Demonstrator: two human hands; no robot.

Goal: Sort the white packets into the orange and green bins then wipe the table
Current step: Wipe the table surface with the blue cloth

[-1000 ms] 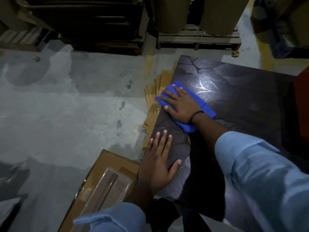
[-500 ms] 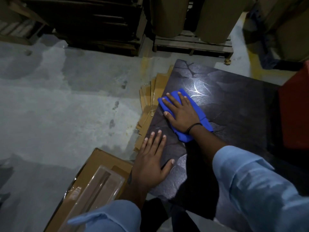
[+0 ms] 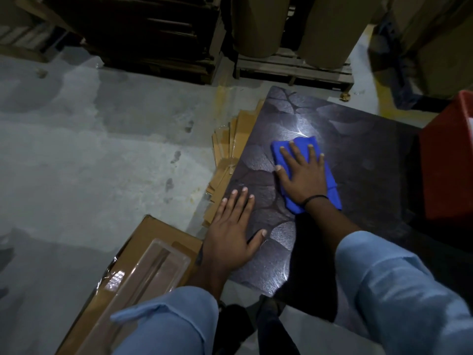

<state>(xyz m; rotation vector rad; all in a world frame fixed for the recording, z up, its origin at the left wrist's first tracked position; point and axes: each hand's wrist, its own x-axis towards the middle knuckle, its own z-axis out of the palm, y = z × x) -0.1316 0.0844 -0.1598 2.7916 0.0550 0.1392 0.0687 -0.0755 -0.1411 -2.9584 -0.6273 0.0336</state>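
A dark table (image 3: 358,155) with a leaf pattern fills the right half of the view. My right hand (image 3: 303,175) presses flat on a folded blue cloth (image 3: 330,180) lying on the table, a little in from its left edge. My left hand (image 3: 230,234) rests flat, fingers spread, on the table's left edge and holds nothing. An orange bin (image 3: 448,170) stands at the right side of the table, cut off by the frame. No white packets and no green bin are in view.
Flat cardboard sheets (image 3: 230,149) lie on the floor along the table's left edge. A cardboard box (image 3: 143,254) with a clear plastic tray (image 3: 148,278) on it sits at lower left. Wooden pallets (image 3: 294,67) with large brown rolls stand behind the table. Grey concrete floor spreads left.
My right hand has slid the blue cloth to the right, away from the table's left edge toward its middle. My left hand has stayed flat on the table edge.
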